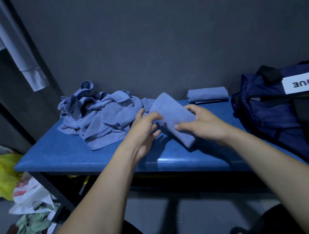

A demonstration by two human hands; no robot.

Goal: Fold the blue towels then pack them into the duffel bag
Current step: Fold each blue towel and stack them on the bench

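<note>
**Towel no. 3 mid-fold, bag not yet packed**

Both hands worked a folded blue towel (170, 115) just above the bench (62, 155): left hand (145, 129) pinched its near-left edge w/ curled fingers, right hand (202, 123) gripped its right side. Approx. two folded towels (207, 94) were stacked at the back, near the duffel bag (275, 111), which sat on the bench's right end; whether open, can't tell. Crumpled towel pile (100, 116) at left was unfolded. Judged: early stage, most folding & all packing left.

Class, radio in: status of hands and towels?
Both hands, left and right, grip folded towel. Pile unfolded. Bag at right, path clear.
</note>
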